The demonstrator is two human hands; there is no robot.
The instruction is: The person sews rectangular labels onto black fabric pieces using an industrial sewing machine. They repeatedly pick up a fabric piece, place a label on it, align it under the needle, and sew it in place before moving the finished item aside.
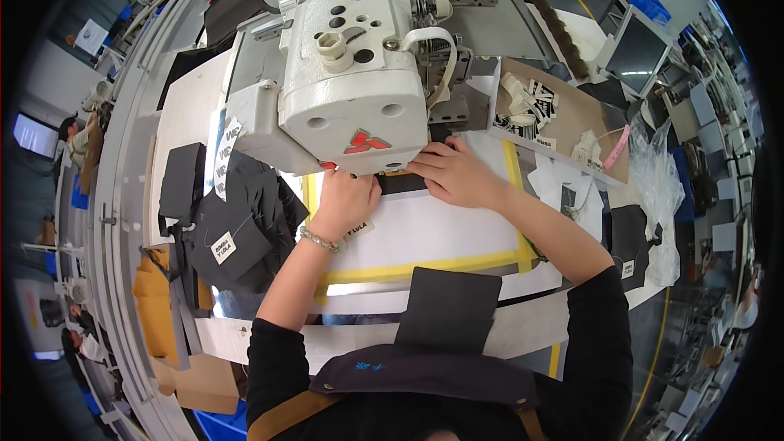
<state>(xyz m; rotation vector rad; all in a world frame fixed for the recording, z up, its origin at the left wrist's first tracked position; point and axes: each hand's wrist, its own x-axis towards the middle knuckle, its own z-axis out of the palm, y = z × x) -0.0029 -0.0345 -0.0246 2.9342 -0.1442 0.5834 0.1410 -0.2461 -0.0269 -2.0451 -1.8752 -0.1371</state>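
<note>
A dark flat piece [404, 184] lies under the head of a white sewing machine [351, 73], on a white work surface [408, 233] edged with yellow tape. My left hand [347, 200], with a beaded bracelet at the wrist, reaches to the left side of this piece. The machine head hides most of its fingers; only the thumb side shows. On the piece's right end rests my right hand [459, 173], its fingers apart and slightly bent. A small white label [358, 230] lies beside my left wrist.
Dark cut pieces with labels [233, 237] are heaped on the left. A cardboard box [563, 126] of labels stands at the right, near clear plastic wrap [655, 188]. A black panel [449, 310] overlaps the table's near edge. Mustard-coloured pieces [155, 302] hang at the left.
</note>
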